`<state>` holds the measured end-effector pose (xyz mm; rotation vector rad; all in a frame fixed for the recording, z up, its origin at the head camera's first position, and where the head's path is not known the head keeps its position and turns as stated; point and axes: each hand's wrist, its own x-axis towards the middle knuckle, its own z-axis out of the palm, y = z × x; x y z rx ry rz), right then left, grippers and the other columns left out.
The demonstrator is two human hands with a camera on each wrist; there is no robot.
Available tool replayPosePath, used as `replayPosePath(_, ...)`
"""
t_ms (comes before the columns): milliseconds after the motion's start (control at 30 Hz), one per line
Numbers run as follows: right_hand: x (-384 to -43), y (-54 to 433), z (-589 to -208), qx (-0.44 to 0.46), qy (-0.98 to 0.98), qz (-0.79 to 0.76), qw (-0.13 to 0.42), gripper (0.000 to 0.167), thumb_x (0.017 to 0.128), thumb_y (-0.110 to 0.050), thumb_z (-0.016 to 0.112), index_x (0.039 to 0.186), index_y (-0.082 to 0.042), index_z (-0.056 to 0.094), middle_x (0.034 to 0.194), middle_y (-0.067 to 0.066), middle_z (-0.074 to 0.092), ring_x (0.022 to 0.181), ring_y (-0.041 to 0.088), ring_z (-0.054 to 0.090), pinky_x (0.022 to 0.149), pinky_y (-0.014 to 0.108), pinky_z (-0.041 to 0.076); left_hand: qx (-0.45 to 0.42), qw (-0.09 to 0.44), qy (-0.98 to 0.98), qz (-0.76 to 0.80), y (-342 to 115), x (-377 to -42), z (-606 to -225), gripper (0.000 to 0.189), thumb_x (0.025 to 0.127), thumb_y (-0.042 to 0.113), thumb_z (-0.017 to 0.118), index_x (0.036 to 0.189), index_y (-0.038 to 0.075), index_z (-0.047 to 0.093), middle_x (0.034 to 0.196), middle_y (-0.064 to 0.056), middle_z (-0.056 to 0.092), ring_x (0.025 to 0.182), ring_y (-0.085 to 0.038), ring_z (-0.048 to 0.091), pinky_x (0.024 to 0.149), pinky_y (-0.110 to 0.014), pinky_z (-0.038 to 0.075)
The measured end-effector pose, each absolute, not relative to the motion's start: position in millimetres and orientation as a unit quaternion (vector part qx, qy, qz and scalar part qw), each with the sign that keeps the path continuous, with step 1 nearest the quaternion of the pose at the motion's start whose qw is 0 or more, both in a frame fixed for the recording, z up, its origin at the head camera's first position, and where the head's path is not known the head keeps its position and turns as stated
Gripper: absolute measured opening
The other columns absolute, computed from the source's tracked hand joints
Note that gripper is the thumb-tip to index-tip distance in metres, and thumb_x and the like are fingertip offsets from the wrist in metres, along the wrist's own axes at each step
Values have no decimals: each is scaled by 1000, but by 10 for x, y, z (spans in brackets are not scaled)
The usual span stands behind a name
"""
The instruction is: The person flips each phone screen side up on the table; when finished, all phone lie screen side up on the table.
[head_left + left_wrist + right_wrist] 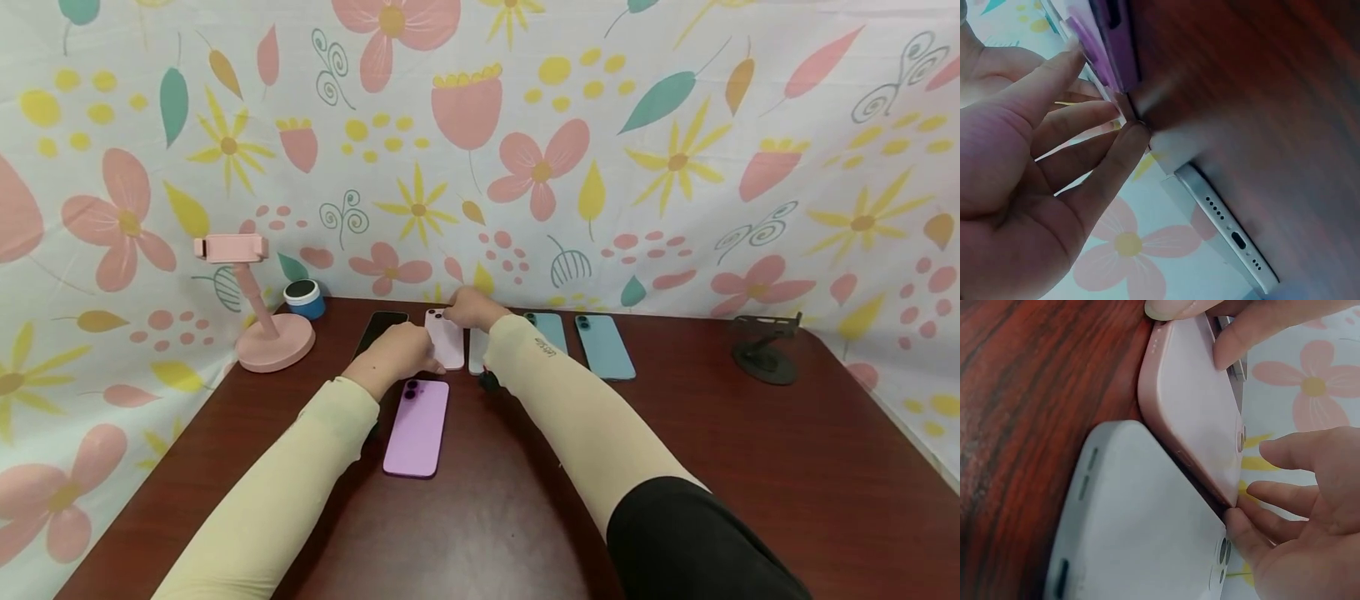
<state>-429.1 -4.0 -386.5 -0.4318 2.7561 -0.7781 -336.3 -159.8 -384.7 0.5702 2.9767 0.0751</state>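
Observation:
A light pink phone [448,348] lies back up in a row of phones, between a black phone [381,323] and a white phone [1141,512]. My left hand [401,343] reaches over the black phone; its thumb touches the pink phone's near end, and a finger lies along its left side. Fingers of my right hand [1304,506] are at the far end of the pink phone, one fingertip by the gap beside the white phone. A purple phone [417,429] lies closer to me, below the left hand. My right forearm partly hides the white phone.
Two blue phones, one partly covered [553,332] and one in full view [605,346], continue the row rightward. A pink phone stand [275,342] and a blue-and-white jar [304,298] stand at back left. On the right is a black stand [765,358]. Behind hangs a flowered cloth [540,125].

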Motion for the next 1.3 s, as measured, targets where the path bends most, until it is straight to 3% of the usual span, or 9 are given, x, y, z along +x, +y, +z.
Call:
replayPosePath(133, -4322, -51, -3852, -140, 933, -302, 139, 44, 108, -25, 56, 140, 3, 66, 137, 16, 67, 103, 20, 57, 90, 32, 50, 189, 57, 980, 17, -1605, -3359, -3839, 36, 96, 45, 79, 87, 11, 83, 80, -3, 78, 82, -22, 73, 90, -43, 62)
replayPosePath(200, -4358, -45, -3852, -130, 926, -322, 146, 43, 109, -26, 54, 139, 3, 66, 142, 18, 65, 107, 21, 56, 95, 34, 50, 195, 58, 979, 14, -1607, -3355, -3831, 35, 97, 44, 78, 87, 11, 83, 80, -3, 78, 81, -22, 72, 90, -43, 62)
replayPosePath(233, -4375, -39, -3853, -122, 923, -336, 144, 41, 109, -25, 55, 137, 2, 66, 141, 16, 66, 108, 20, 57, 95, 35, 50, 198, 58, 978, 13, -1607, -3355, -3829, 34, 98, 43, 78, 86, 11, 82, 79, -2, 77, 80, -21, 71, 90, -42, 61)
replayPosePath(333, -4430, -7, -3860, -106, 919, -348, 151, 28, 110, -25, 51, 107, -1, 64, 116, 14, 66, 93, 19, 55, 85, 33, 49, 212, 63, 975, 16, -1609, -3352, -3828, 35, 99, 42, 77, 80, 13, 79, 72, 0, 71, 72, -18, 65, 86, -40, 59)
replayPosePath(433, -4452, 27, -3851, -95, 915, -361, 156, 31, 110, -24, 47, 83, -10, 52, 89, 5, 53, 79, 18, 48, 72, 30, 43, 228, 63, 971, 18, -1620, -3362, -3827, 39, 100, 40, 76, 71, 15, 70, 65, 4, 60, 66, -14, 56, 81, -36, 56)
replayPosePath(633, -4431, 54, -3821, -81, 905, -385, 161, 29, 111, -23, 44, 101, -3, 62, 98, 7, 54, 85, 22, 49, 78, 34, 45, 242, 68, 968, 24, -1656, -3386, -3830, 45, 101, 38, 75, 65, 18, 58, 61, 6, 48, 64, -13, 49, 76, -32, 49)
replayPosePath(833, -4430, 26, -3832, -79, 908, -380, 157, 29, 109, -21, 45, 83, -11, 51, 94, 7, 51, 86, 22, 48, 85, 38, 47, 244, 67, 967, 16, -1682, -3375, -3835, 43, 102, 38, 74, 67, 16, 61, 61, 6, 48, 64, -13, 49, 75, -32, 49)
replayPosePath(1100, -4482, -7, -3877, -85, 932, -328, 132, 41, 111, -17, 43, 70, -13, 42, 64, -1, 40, 57, 15, 37, 56, 28, 36, 244, 63, 968, 3, -1667, -3364, -3845, 34, 103, 36, 72, 80, 11, 75, 73, 0, 66, 72, -16, 58, 87, -39, 56)
replayPosePath(1300, -4511, -8, -3921, -78, 934, -328, 118, 49, 111, -11, 42, 62, -14, 36, 56, -3, 35, 52, 14, 32, 52, 29, 32, 256, 59, 965, -8, -1683, -3375, -3867, 34, 104, 36, 70, 81, 12, 75, 75, -1, 69, 72, -17, 59, 86, -38, 55)
